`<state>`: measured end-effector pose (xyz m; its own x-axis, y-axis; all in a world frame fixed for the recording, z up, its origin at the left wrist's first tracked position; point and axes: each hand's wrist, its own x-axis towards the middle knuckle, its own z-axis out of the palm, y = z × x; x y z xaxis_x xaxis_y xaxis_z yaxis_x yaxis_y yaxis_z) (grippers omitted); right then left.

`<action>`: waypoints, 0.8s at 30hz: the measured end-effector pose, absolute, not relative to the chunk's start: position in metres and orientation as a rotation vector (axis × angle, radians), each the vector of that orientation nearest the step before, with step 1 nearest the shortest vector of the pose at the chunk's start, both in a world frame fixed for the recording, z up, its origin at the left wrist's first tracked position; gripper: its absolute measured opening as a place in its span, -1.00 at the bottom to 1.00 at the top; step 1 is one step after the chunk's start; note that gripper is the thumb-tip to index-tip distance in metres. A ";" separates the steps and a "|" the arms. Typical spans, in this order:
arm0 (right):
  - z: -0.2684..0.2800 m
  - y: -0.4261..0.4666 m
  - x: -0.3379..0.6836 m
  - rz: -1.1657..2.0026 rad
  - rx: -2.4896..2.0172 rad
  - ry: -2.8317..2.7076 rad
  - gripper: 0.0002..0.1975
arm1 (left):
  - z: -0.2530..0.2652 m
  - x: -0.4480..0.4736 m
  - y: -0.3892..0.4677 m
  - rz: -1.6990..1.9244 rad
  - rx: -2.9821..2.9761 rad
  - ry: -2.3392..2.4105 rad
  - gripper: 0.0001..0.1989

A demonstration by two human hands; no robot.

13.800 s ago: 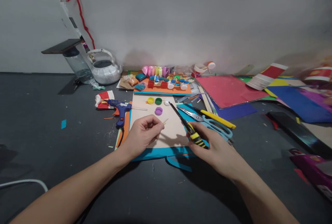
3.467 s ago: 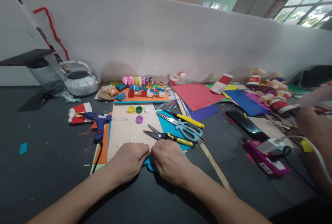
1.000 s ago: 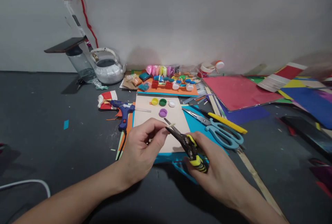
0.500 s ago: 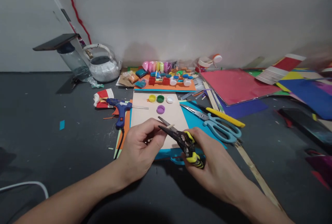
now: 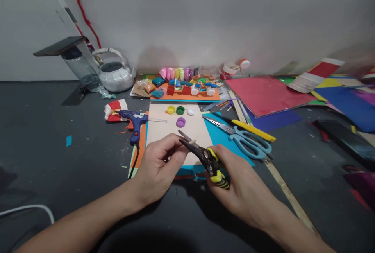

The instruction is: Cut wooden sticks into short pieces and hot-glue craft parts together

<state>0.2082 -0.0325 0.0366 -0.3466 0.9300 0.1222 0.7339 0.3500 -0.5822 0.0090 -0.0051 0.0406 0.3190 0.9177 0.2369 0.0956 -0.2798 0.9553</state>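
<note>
My left hand (image 5: 161, 163) is closed, thumb and fingertips pinched on a thin pale stick (image 5: 192, 142), seemingly wooden, most of it hidden by the fingers. Around the yellow-and-black handles of a pair of snips (image 5: 202, 155) my right hand (image 5: 240, 182) is wrapped. Their two dark pointed blades stand apart, with the stick's tip lying between them close to my left fingertips. Both hands are above the near part of a cream paper sheet (image 5: 164, 128). Just beyond them on the sheet lie a purple cap (image 5: 181, 122), a yellow cap (image 5: 170, 110), a green cap (image 5: 180, 110) and a white cap (image 5: 191, 111).
A blue glue gun (image 5: 136, 122) rests left of the sheet. On the right are blue-handled scissors (image 5: 249, 143) and a yellow cutter (image 5: 254, 130). Small paint pots (image 5: 186, 89) stand behind, near a white kettle (image 5: 115, 76). A red sheet (image 5: 266, 94) lies at the back right.
The whole view has shifted slightly. The hands, snips and stick keep nearly the same pose, the blades still apart around the stick.
</note>
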 end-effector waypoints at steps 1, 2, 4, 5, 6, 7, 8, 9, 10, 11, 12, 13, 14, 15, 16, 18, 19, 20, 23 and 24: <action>0.036 -0.033 0.208 0.607 -1.461 -2.187 -0.73 | 0.040 0.009 -0.005 1.080 1.637 0.939 -0.81; 0.036 -0.033 0.209 0.608 -1.468 -2.193 -0.73 | 0.040 0.009 -0.005 1.071 1.634 0.949 -0.80; 0.034 -0.033 0.209 0.599 -1.488 -2.210 -0.74 | 0.038 0.008 -0.004 1.053 1.623 0.965 -0.79; 0.034 -0.033 0.209 0.587 -1.502 -2.218 -0.74 | 0.037 0.008 -0.004 1.043 1.610 0.971 -0.79; 0.033 -0.033 0.209 0.570 -1.521 -2.228 -0.75 | 0.035 0.009 -0.003 1.034 1.590 0.974 -0.79; 0.032 -0.033 0.209 0.554 -1.543 -2.240 -0.75 | 0.033 0.009 -0.002 1.024 1.562 0.977 -0.79; 0.031 -0.032 0.209 0.539 -1.567 -2.251 -0.77 | 0.031 0.009 -0.002 1.016 1.531 0.979 -0.79; 0.030 -0.031 0.209 0.530 -1.588 -2.262 -0.78 | 0.029 0.010 -0.001 1.006 1.500 0.981 -0.80; 0.029 -0.031 0.209 0.527 -1.605 -2.269 -0.79 | 0.026 0.010 0.000 0.999 1.471 0.982 -0.80; 0.028 -0.030 0.209 0.529 -1.617 -2.274 -0.80 | 0.024 0.011 0.001 0.998 1.450 0.976 -0.81; 0.028 -0.029 0.209 0.534 -1.626 -2.275 -0.80 | 0.022 0.011 0.001 1.001 1.436 0.969 -0.81; 0.027 -0.029 0.208 0.542 -1.634 -2.272 -0.79 | 0.021 0.011 0.002 1.010 1.431 0.965 -0.81; 0.027 -0.028 0.208 0.551 -1.642 -2.267 -0.78 | 0.020 0.011 0.003 1.022 1.436 0.965 -0.80; 0.027 -0.028 0.208 0.558 -1.648 -2.263 -0.77 | 0.020 0.011 0.003 1.032 1.455 0.972 -0.80; 0.027 -0.027 0.208 0.563 -1.652 -2.261 -0.76 | 0.021 0.011 0.004 1.040 1.488 0.984 -0.79; 0.027 -0.026 0.208 0.569 -1.653 -2.257 -0.76 | 0.023 0.009 0.005 1.038 1.569 1.007 -0.79; 0.028 -0.026 0.208 0.567 -1.645 -2.256 -0.75 | 0.024 0.009 0.005 1.031 1.605 1.011 -0.79; 0.028 -0.026 0.208 0.563 -1.632 -2.257 -0.75 | 0.024 0.008 0.005 1.025 1.632 1.011 -0.78; 0.030 -0.025 0.210 0.559 -1.588 -2.262 -0.72 | 0.026 0.006 0.006 0.999 1.641 0.994 -0.79; 0.031 -0.024 0.210 0.557 -1.584 -2.264 -0.71 | 0.027 0.006 0.007 0.987 1.625 0.982 -0.80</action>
